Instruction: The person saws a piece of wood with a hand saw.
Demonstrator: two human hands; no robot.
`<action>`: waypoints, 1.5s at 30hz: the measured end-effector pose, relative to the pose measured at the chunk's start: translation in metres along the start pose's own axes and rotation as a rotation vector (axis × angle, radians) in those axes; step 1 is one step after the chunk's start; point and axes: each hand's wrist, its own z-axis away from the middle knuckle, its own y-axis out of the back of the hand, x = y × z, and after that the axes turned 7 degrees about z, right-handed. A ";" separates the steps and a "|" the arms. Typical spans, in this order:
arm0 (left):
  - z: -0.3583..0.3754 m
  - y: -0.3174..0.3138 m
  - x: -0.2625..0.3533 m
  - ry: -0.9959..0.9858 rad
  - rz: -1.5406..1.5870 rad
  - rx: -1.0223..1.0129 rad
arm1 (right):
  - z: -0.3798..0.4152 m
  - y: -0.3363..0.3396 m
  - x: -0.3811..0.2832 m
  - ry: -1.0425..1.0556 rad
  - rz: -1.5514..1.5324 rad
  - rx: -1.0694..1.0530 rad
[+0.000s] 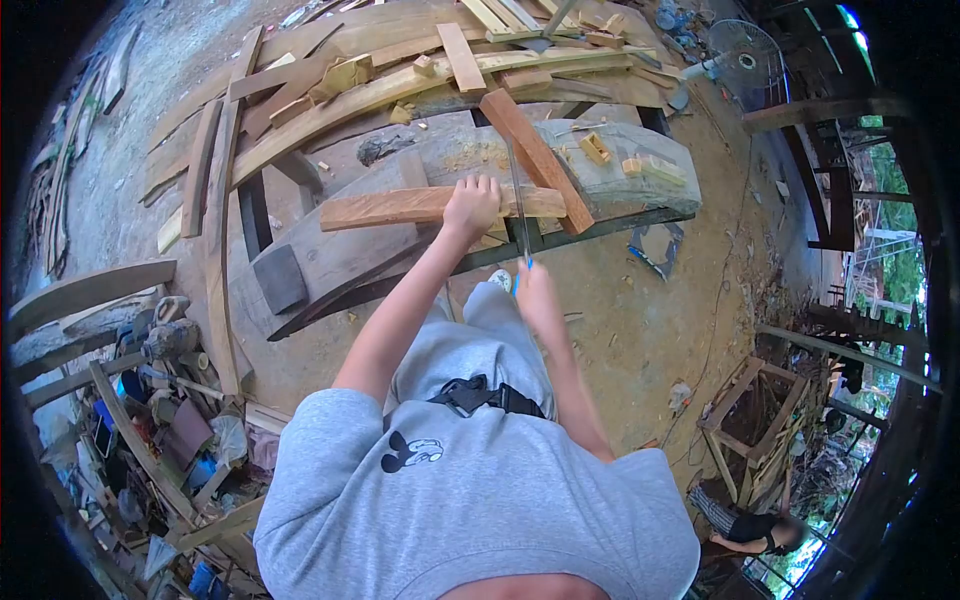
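Observation:
My left hand is closed over the middle of a reddish-brown wooden board, pressing it on the workbench. My right hand is wrapped around the handle of a handsaw, with a bit of blue showing at the grip. The saw's thin blade points away from me and crosses the board near its right end. A thicker reddish plank lies diagonally on the bench, touching or very close to the board's right end. Whether the teeth are inside the wood cannot be made out.
The grey wooden bench carries offcuts and sawdust. Long planks are stacked beyond it. A fan stands at the back right. Scrap piles up at left; a wooden frame and another person are at right.

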 end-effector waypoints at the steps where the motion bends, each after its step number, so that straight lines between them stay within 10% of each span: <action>1: -0.002 0.002 -0.001 -0.004 -0.001 0.003 | -0.019 -0.003 -0.003 0.000 -0.002 0.005; 38: -0.011 -0.003 -0.004 0.116 0.023 -0.021 | 0.041 0.033 0.031 0.101 -0.004 -0.074; 45: -0.010 0.000 -0.001 0.129 -0.010 -0.031 | 0.036 0.055 0.018 -0.145 -0.162 0.032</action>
